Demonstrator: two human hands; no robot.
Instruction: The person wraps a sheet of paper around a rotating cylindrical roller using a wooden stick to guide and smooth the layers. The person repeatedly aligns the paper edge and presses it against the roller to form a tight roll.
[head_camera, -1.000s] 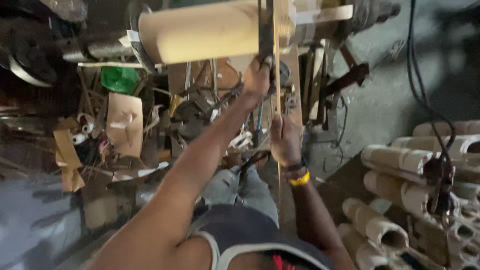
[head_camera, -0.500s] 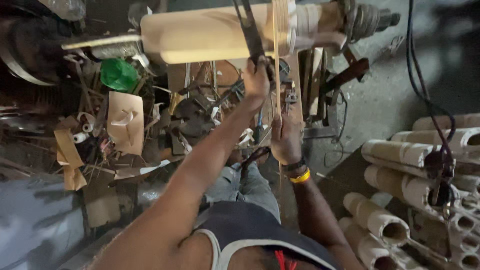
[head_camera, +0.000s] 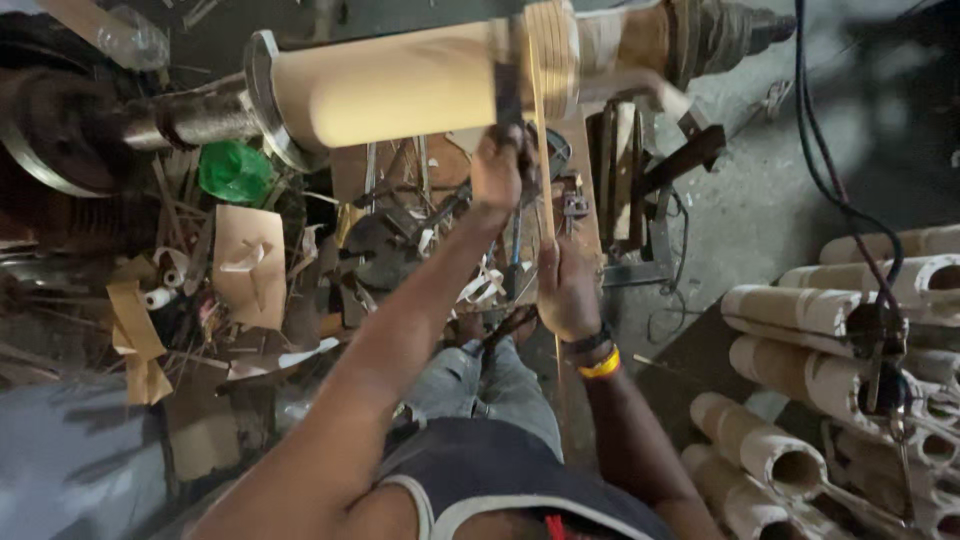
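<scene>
Head view, looking down: at far left a green container sits among cardboard scraps. Above, a pale cardboard tube lies level on a lathe spindle. My left hand has its fingers closed around a dark tool under the tube. My right hand grips a thin paper strip running up onto the tube. Finished tubes are stacked at right.

A cardboard tube lies crosswise on a spindle at the top of the view. The left hand is just below the tube, the right hand nearer the person, on a thin strip running up to the tube. Scrap cardboard lies on the floor to the left; stacked tubes lie to the right.
</scene>
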